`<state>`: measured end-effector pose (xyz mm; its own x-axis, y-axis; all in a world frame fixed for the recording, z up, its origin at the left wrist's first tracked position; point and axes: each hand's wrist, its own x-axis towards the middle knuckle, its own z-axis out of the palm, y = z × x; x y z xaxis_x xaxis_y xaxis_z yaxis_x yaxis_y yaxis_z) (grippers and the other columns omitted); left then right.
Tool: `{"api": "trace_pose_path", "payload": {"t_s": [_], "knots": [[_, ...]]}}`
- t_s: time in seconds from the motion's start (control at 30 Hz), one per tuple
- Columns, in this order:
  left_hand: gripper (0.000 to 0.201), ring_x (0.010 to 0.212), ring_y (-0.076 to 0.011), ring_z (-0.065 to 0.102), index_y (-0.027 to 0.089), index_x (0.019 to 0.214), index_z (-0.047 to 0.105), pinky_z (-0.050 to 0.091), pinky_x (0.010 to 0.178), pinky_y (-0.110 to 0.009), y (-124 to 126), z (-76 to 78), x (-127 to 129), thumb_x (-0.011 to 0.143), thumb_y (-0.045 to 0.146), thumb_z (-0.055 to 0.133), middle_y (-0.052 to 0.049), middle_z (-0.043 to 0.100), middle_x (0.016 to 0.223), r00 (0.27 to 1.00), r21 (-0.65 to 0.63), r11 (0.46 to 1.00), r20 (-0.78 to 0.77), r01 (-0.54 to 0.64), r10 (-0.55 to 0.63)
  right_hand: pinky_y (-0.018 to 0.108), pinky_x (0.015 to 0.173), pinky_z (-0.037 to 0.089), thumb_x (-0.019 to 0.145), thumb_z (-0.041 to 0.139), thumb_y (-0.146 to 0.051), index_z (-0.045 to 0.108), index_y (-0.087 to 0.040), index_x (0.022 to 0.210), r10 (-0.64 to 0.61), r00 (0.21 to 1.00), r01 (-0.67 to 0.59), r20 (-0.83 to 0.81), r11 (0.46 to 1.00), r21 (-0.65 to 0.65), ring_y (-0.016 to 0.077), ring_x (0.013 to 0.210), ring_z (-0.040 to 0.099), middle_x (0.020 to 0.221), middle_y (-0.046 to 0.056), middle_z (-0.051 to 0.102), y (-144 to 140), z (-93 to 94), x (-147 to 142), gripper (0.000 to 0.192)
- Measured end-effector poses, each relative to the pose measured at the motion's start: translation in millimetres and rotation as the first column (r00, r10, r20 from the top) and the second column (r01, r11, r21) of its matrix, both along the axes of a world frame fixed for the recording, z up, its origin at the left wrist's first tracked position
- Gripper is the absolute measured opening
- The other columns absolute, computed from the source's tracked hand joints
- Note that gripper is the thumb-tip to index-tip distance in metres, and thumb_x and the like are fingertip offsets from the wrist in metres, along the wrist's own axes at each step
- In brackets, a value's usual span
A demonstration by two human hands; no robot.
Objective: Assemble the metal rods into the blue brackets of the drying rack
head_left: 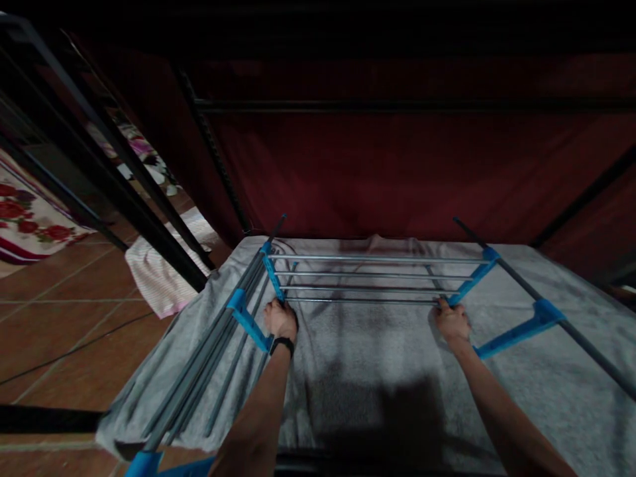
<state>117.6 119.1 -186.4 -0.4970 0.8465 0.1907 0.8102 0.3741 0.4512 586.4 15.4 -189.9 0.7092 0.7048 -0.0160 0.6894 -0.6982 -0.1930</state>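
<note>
the left hand (pixel 281 322) has its fingers bent in around the lower end of a narrow blue plastic bracket with holes along it (pixel 272 271), pinching it. the right hand (pixel 452 321) pinches the lower end of a matching blue plastic bracket on the right (pixel 472 281), thumb and fingers closed in on it; the undersides of both grips are hidden. four slim silver metal rods (pixel 377 259) run from bracket to bracket, bridging the space between the two hands, the nearest one ending right at the fingers. a black wristband (pixel 283 343) sits just behind the left grip.

outside the left grip, a long grey metal pole on the left (pixel 209 341) slants back toward the body, and just beside that hand a second blue bracket (pixel 251 326) juts from it. loose grey metal tubes (pixel 223 391) lie near, also left of the grip. outside the right grip, a grey metal pole on the right (pixel 517 278) bears another blue bracket (pixel 519 331), close to the right wrist. below both hands spreads a grey fuzzy cloth (pixel 358 371); beyond them hangs a dark red cloth (pixel 372 165). well left of the left hand, a pale striped cloth (pixel 159 265) rests on brown floor tiles (pixel 99 324).
</note>
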Motion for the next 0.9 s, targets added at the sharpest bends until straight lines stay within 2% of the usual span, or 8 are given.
{"api": "trace_pose_path", "payload": {"t_s": [0.33, 0.67, 0.9], "knots": [[0.027, 0.11, -0.0301, 0.054, 0.015, 0.113, 0.062, 0.039, 0.088, -0.039, -2.4, 5.4, 2.1, 0.093, 0.03, 0.052, -0.015, 0.062, 0.109, 1.0, -0.032, 0.999, 0.015, 0.001, 0.0, 0.053, 0.085, 0.047, 0.097, 0.033, -0.054, 0.053, -0.028, 0.138, 0.024, 1.0, -0.024, -0.006, 0.999, 0.043, 0.0384, 0.115, 0.053, 0.122, 0.019, 0.047, 2.6, -14.0, 11.1, 0.052], [0.031, 0.112, -0.0304, 0.053, 0.015, 0.116, 0.06, 0.039, 0.089, -0.039, -4.6, 11.4, 5.7, 0.094, 0.034, 0.05, -0.016, 0.061, 0.113, 1.0, -0.057, 0.998, 0.007, -0.012, 0.012, 0.049, 0.087, 0.047, 0.095, 0.037, -0.054, 0.059, -0.025, 0.132, 0.114, 0.993, -0.113, 0.004, 0.982, 0.149, 0.0355, 0.107, 0.054, 0.113, 0.016, 0.046, -5.5, -28.2, 26.3, 0.052], [0.031, 0.113, -0.0298, 0.054, 0.015, 0.114, 0.061, 0.041, 0.09, -0.038, -4.2, 13.5, 9.2, 0.094, 0.036, 0.05, -0.015, 0.061, 0.114, 0.999, -0.082, 0.996, -0.022, -0.046, 0.045, 0.044, 0.08, 0.044, 0.092, 0.043, -0.055, 0.066, -0.019, 0.122, 0.217, 0.975, -0.218, 0.038, 0.926, 0.309, 0.0312, 0.094, 0.052, 0.098, 0.013, 0.048, -6.3, -42.0, 42.0, 0.052]]}}
